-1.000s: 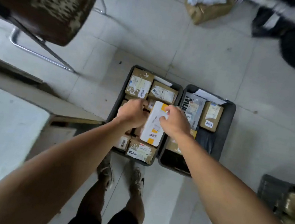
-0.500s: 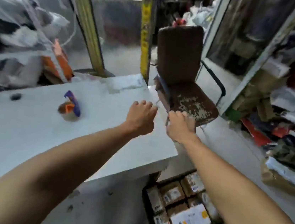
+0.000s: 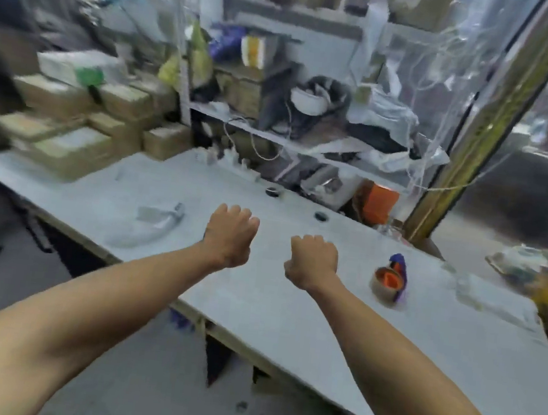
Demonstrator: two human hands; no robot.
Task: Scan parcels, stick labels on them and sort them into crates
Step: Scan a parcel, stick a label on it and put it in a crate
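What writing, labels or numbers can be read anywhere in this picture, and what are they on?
None can be read; the picture is blurred by motion.
Cardboard boxes stacked at the table's far left: pale patches like labels, unreadable.
Yellow and white package on the shelf: no legible print.
Tape dispenser on the table: no lettering shows.
Left hand and right hand: fists, nothing visibly held.
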